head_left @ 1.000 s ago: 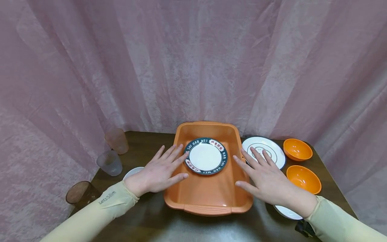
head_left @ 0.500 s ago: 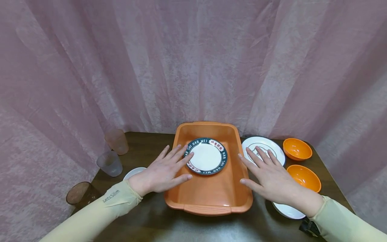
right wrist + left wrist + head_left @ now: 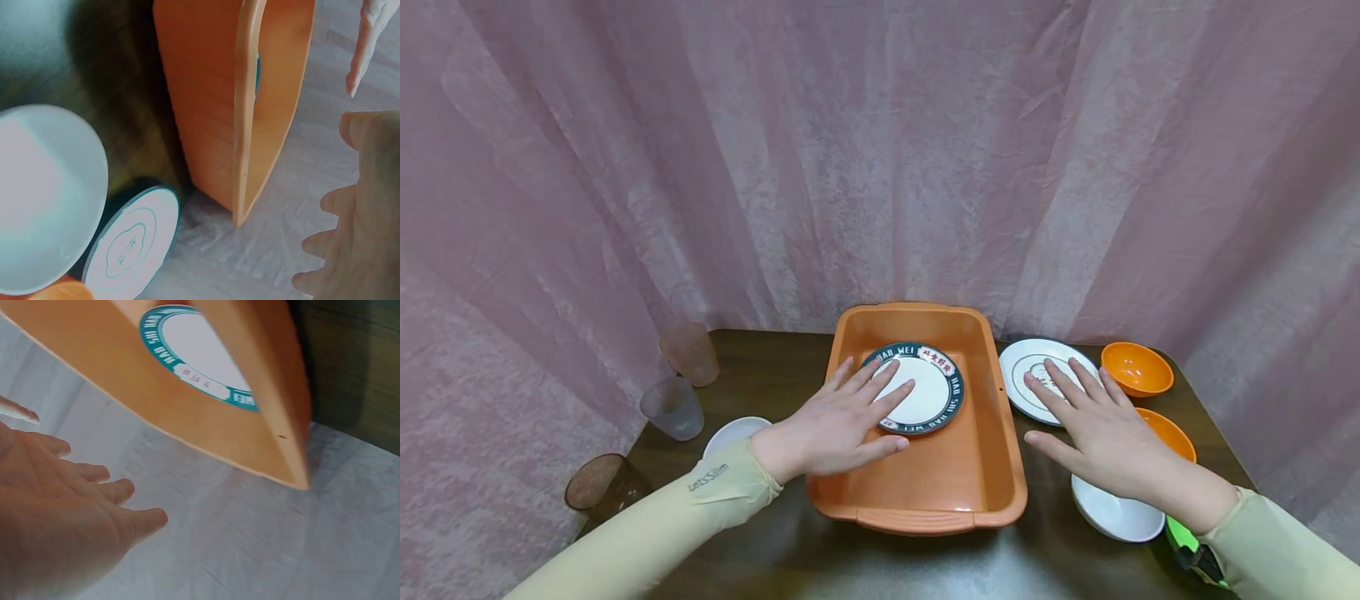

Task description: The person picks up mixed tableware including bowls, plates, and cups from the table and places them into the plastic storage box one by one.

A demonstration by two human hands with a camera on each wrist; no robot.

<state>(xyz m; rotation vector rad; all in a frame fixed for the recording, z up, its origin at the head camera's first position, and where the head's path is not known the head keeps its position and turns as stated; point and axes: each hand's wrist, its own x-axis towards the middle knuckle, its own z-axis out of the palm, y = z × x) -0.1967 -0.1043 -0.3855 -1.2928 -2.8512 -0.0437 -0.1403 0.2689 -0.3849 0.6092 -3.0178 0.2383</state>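
Note:
Palm down with fingers spread, my left hand (image 3: 838, 421) hovers over the left side of an orange plastic basin (image 3: 925, 492). Its fingertips overlap a white plate (image 3: 925, 392) with a dark green lettered rim, which lies in the basin. My right hand (image 3: 1108, 433) is also spread and holds nothing. In the head view it overlaps a larger white plate (image 3: 1018, 375) with a thin dark edge, and partly covers an orange bowl (image 3: 1172, 433). A white bowl (image 3: 1120, 517) sits below that hand. Both wrist views show straight fingers with air around them.
A second orange bowl (image 3: 1137, 369) stands at the back right. Something bright green (image 3: 1182, 533) shows beside the right sleeve. At the left are a brown glass (image 3: 606, 487), a clear cup (image 3: 673, 408), a peach cup (image 3: 691, 354) and a white dish (image 3: 736, 431). Pink curtain (image 3: 880, 150) hangs behind.
Both hands have drifted to the right, the left further over the lettered plate, the right away from the basin. More of the white bowl and the green thing now shows. The dishes have not moved.

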